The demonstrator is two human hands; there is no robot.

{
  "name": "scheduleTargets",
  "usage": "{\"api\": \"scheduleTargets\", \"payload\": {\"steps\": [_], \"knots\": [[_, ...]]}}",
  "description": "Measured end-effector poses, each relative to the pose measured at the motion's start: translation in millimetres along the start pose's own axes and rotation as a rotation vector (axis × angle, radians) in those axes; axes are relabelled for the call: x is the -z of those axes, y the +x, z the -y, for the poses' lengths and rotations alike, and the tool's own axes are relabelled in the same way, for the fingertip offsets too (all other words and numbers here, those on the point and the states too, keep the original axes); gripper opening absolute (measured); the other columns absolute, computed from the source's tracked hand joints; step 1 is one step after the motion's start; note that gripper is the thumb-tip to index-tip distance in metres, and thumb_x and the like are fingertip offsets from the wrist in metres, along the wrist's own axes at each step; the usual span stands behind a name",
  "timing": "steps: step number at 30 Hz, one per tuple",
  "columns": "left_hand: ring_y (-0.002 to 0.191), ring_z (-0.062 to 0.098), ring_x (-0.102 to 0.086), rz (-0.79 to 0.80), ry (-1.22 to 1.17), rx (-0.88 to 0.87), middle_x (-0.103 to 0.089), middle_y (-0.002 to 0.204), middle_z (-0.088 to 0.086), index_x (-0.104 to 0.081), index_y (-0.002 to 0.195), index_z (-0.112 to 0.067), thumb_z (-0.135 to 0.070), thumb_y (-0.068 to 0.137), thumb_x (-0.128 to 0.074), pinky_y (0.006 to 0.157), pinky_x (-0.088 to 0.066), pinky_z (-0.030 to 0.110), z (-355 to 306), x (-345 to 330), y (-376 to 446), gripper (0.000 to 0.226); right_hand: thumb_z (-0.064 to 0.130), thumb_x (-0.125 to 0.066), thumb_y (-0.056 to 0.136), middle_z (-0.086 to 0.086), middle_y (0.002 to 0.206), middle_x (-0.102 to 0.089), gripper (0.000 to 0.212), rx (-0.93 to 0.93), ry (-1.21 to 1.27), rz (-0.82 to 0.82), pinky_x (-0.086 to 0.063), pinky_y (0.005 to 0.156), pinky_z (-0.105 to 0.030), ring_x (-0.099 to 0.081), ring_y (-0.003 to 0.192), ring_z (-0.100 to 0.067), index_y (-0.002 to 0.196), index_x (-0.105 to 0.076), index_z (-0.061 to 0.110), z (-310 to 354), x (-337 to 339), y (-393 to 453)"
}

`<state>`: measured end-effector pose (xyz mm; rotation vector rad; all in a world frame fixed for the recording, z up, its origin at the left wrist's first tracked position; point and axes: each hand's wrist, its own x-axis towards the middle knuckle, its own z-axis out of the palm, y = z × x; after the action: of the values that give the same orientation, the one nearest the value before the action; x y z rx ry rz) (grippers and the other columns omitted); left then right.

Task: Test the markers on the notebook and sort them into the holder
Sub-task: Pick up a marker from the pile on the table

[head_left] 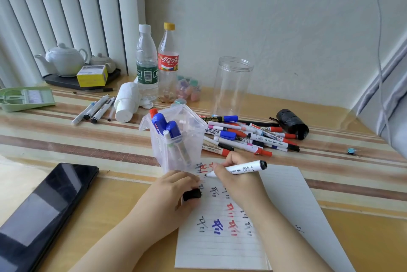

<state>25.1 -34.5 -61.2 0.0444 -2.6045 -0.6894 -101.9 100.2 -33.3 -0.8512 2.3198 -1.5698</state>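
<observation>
Uncapped marker (pixel 240 169) is gripped by right hand (pixel 235 180), tip down-left on notebook (pixel 222 247), barrel up-right; black cap (pixel 192 194) pinched in left hand (pixel 174 192); holder (pixel 176 139) just beyond.

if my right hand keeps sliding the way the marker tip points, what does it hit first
Probably the left hand, which holds a black cap on the lined notebook page. The right hand aims its white marker leftward; the clear plastic holder sits just beyond, though depth is unclear.
</observation>
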Motion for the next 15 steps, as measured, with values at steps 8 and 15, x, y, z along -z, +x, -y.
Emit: {"api": "scheduleTargets", "payload": {"steps": [8, 15], "knots": [[0.097, 0.002, -0.055, 0.015, 0.001, 0.027, -0.066, 0.102, -0.014, -0.065, 0.092, -0.023, -0.039, 0.075, -0.047, 0.087, -0.035, 0.008, 1.4, -1.9, -0.1, 0.029, 0.023, -0.067, 0.083, 0.012, 0.046, -0.044, 0.031, -0.015, 0.009, -0.03, -0.028, 0.042, -0.014, -0.034, 0.042, -0.004, 0.07, -0.047, 0.003, -2.4, -1.2, 1.1], [0.098, 0.0, -0.052, 0.018, 0.026, 0.034, -0.065, 0.103, -0.015, -0.065, 0.097, -0.024, -0.04, 0.076, -0.045, 0.089, -0.032, 0.008, 2.5, -2.7, 0.4, 0.033, 0.011, -0.066, 0.082, 0.012, 0.045, -0.039, 0.03, -0.018, 0.011, -0.036, -0.027, 0.038, -0.016, -0.031, 0.039, -0.005, 0.064, -0.042, 0.006, -1.0, -2.8, 1.9]]}}
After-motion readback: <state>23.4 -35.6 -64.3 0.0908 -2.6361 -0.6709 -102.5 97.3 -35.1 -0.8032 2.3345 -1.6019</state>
